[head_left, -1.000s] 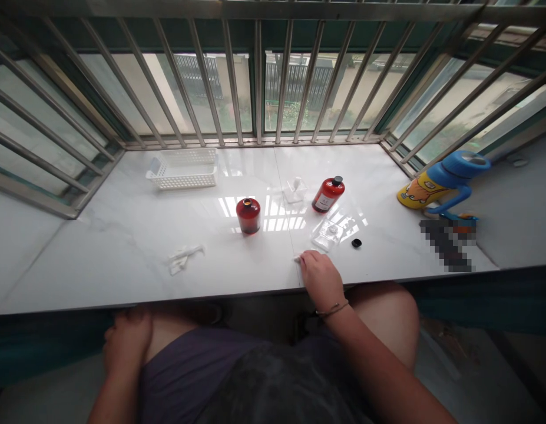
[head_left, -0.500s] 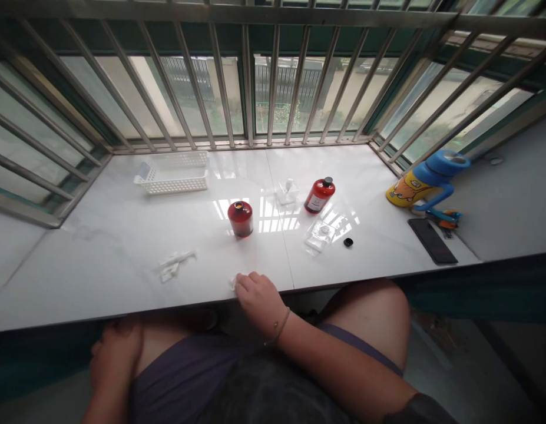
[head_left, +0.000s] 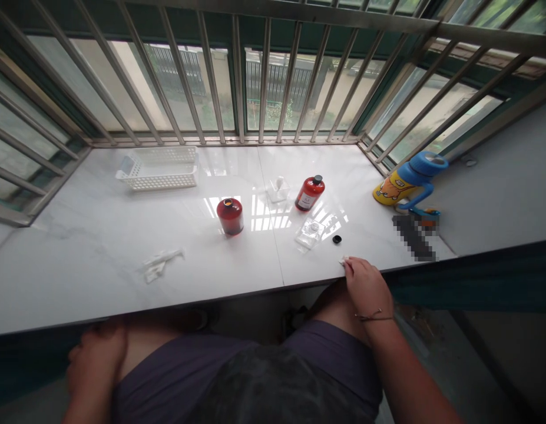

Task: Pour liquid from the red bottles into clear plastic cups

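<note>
Pinched in the right hand (head_left: 367, 287) was a white tissue (head_left: 342, 259), at the front edge of the glossy counter (head_left: 237, 265); the left hand (head_left: 96, 356) lay on the thigh (head_left: 153, 347), its grip unclear. One red bottle (head_left: 231, 219) stood open, a loose black cap (head_left: 337, 239) unfitted; another bottle (head_left: 310, 194) was capped. Behind, metal bars (head_left: 264, 82) crossed the window (head_left: 160, 76).
</note>
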`<state>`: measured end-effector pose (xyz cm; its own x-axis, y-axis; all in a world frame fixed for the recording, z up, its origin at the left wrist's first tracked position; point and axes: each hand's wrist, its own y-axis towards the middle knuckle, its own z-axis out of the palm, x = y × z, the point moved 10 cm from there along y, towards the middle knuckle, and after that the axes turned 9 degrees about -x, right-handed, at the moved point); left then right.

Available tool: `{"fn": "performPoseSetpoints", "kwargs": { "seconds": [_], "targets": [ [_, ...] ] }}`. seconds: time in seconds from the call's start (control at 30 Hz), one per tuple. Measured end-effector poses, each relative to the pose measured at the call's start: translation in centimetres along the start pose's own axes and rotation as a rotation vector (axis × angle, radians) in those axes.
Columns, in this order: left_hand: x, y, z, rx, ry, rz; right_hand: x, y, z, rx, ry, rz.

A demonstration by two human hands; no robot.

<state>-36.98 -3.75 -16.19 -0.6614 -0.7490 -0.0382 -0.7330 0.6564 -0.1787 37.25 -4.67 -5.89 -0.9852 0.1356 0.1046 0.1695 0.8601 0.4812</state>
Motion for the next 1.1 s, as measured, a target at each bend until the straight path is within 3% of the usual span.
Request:
{"fn": "performPoseSetpoints", "kwargs": {
  "seconds": [0.07,0.13,0.3,0.4,0.47,0.5,0.57,0.67,0.77,0.83,0.93,1.03,1.1],
  "targets": [
    [-0.2,-0.1,-0.2,-0.002,-0.011,0.007,1.3,0.2,0.2,-0.010,0.024,0.022],
    [-0.3,-0.2,-0.4,-0.008,-0.026,-0.002,4.8,0.5,0.8,-0.005,0.083,-0.009],
    [0.0,-0.5,-0.6,0.010,-0.047,-0.041,18.5,-0.2,2.4,0.088,0.254,-0.237],
    [0.2,-0.6,-0.5,0.022,-0.051,-0.062,27.2,-2.6,1.9,0.239,0.449,-0.496],
    [0.2,-0.7,-0.6,0.027,-0.045,-0.063,30.4,-3.8,1.1,0.350,0.625,-0.558],
    [0.1,-0.8,-0.6,0.028,-0.040,-0.060,30.9,-4.0,0.6,0.399,0.734,-0.524],
    [0.0,-0.8,-0.6,0.029,-0.032,-0.053,29.8,-3.3,0.5,0.500,0.965,-0.312],
    [0.0,-0.8,-0.7,0.034,-0.035,-0.044,24.4,-2.1,2.3,0.627,1.280,0.250],
    [0.0,-0.6,-0.5,0.035,-0.030,-0.034,18.4,-1.6,3.7,0.562,1.494,0.740],
    [0.0,-0.3,-0.4,0.025,-0.029,-0.026,14.9,-1.5,3.9,0.455,1.540,0.946],
    [0.1,-0.1,-0.3,0.018,-0.032,-0.025,10.6,-1.0,3.8,0.328,1.528,1.060],
    [0.3,-0.2,-0.1,0.034,-0.032,-0.056,5.1,0.6,3.4,0.125,1.384,0.995],
    [0.3,-0.4,-0.1,0.047,-0.039,-0.062,-0.1,1.9,2.3,-0.122,1.111,0.926]
  ]
}}
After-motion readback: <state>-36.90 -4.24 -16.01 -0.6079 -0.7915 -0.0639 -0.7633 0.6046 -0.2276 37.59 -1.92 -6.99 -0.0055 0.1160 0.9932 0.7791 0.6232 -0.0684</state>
